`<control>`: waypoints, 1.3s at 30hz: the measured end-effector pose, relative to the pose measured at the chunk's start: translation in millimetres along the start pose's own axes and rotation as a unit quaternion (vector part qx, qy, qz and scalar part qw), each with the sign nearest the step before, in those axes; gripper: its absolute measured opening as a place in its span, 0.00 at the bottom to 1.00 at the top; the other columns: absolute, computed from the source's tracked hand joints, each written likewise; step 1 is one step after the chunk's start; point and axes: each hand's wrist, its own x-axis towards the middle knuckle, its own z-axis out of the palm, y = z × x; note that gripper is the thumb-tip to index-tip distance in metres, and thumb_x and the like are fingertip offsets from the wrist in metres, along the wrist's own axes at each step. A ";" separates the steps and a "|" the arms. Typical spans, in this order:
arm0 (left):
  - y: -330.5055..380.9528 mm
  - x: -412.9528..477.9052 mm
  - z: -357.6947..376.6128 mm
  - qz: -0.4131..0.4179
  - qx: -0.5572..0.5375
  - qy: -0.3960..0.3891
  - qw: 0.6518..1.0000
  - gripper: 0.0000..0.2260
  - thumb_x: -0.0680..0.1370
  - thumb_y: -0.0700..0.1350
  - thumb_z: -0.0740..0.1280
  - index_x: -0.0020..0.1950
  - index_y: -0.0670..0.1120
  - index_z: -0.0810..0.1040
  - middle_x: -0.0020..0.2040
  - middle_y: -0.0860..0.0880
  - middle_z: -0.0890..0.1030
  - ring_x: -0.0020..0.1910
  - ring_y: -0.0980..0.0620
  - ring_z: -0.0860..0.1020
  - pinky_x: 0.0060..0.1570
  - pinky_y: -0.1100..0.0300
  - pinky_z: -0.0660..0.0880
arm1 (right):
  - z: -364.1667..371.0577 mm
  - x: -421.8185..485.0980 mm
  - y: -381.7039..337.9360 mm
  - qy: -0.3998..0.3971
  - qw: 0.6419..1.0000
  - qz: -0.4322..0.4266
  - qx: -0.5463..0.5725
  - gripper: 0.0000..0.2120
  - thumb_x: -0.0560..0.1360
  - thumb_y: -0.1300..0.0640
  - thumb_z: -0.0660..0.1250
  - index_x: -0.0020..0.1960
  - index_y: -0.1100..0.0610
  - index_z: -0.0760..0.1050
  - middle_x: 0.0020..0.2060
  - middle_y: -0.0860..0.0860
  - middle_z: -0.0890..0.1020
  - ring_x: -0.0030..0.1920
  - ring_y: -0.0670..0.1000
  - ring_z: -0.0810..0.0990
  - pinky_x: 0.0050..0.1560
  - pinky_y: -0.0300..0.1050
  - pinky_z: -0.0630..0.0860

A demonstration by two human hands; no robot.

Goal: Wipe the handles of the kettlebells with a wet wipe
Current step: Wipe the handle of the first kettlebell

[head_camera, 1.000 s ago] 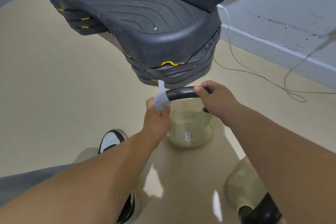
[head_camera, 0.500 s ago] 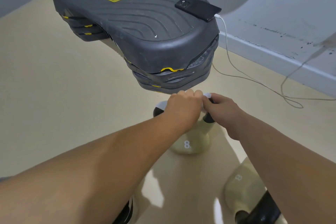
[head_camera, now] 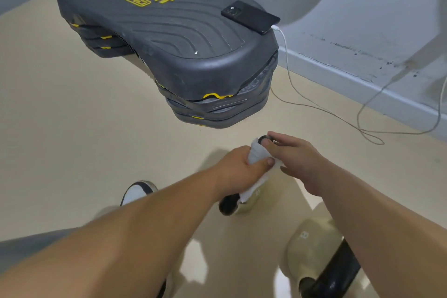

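Two hands meet on a tilted kettlebell point(head_camera: 251, 201) on the floor: the left hand point(head_camera: 238, 164) grips a wet wipe point(head_camera: 256, 155) wrapped round its handle point(head_camera: 264, 139), the right hand point(head_camera: 298, 157) pinches the handle's top, and a second kettlebell point(head_camera: 309, 249) lies nearer, rightward.

Left grip point(head_camera: 238, 166) clutches a white wet wipe point(head_camera: 256, 155) round the black curved handle point(head_camera: 264, 139) of a cream kettlebell point(head_camera: 254, 203); right grip point(head_camera: 298, 159) pinches the handle's end.
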 end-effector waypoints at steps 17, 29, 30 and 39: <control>79.9 88.8 25.9 -0.074 0.552 -0.053 0.829 0.07 0.77 0.37 0.65 0.41 0.45 0.69 0.39 0.47 0.70 0.39 0.47 0.72 0.43 0.54 0.71 | -11.8 15.0 20.2 0.134 0.963 0.168 0.161 0.24 0.83 0.39 0.52 0.62 0.56 0.75 0.53 0.55 0.84 0.58 0.58 0.82 0.64 0.59 0.78; 31.1 34.6 28.5 -0.018 0.290 0.125 0.949 0.15 0.77 0.43 0.64 0.62 0.49 0.67 0.50 0.46 0.78 0.51 0.40 0.79 0.41 0.53 0.71 | 5.1 12.2 1.0 0.081 0.989 0.106 0.063 0.19 0.83 0.46 0.53 0.64 0.55 0.74 0.50 0.50 0.78 0.56 0.57 0.79 0.64 0.59 0.77; 19.3 18.1 33.1 -0.004 0.274 0.152 0.950 0.19 0.79 0.47 0.62 0.70 0.52 0.64 0.52 0.47 0.78 0.51 0.40 0.79 0.41 0.52 0.71 | 7.4 10.2 -1.9 0.085 0.991 0.089 0.060 0.17 0.84 0.47 0.53 0.63 0.55 0.74 0.49 0.49 0.77 0.55 0.56 0.78 0.65 0.59 0.76; -37.3 -51.4 49.6 0.043 0.120 0.248 0.960 0.22 0.82 0.51 0.60 0.76 0.63 0.60 0.59 0.59 0.78 0.53 0.52 0.78 0.51 0.57 0.74 | 20.6 -4.4 -8.1 0.017 0.999 -0.018 0.026 0.18 0.84 0.57 0.59 0.71 0.48 0.75 0.66 0.44 0.76 0.63 0.48 0.74 0.66 0.46 0.71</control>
